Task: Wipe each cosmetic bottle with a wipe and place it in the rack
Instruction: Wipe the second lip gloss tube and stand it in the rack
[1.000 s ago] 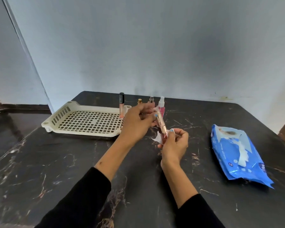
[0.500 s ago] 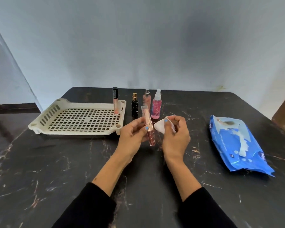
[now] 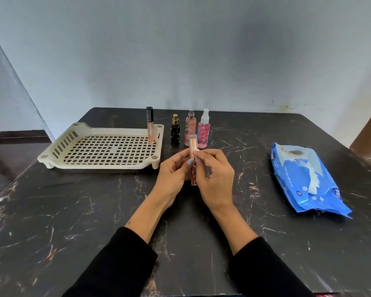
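Above the tabletop (image 3: 73, 211), our left hand (image 3: 172, 172) grips the slim pink lip-gloss tube (image 3: 193, 159) upright while our right hand (image 3: 214, 174) pinches a wipe (image 3: 196, 150) on it; we should rotate it fully, cap downward, before the rack (image 3: 99, 166) left of us.

A slim rose-gold tube (image 3: 193, 146) stands upright at frame centre, held above the table; a white wipe (image 3: 196, 150), mostly hidden, seems pressed against it. Cream rack (image 3: 58, 146) centre-left.
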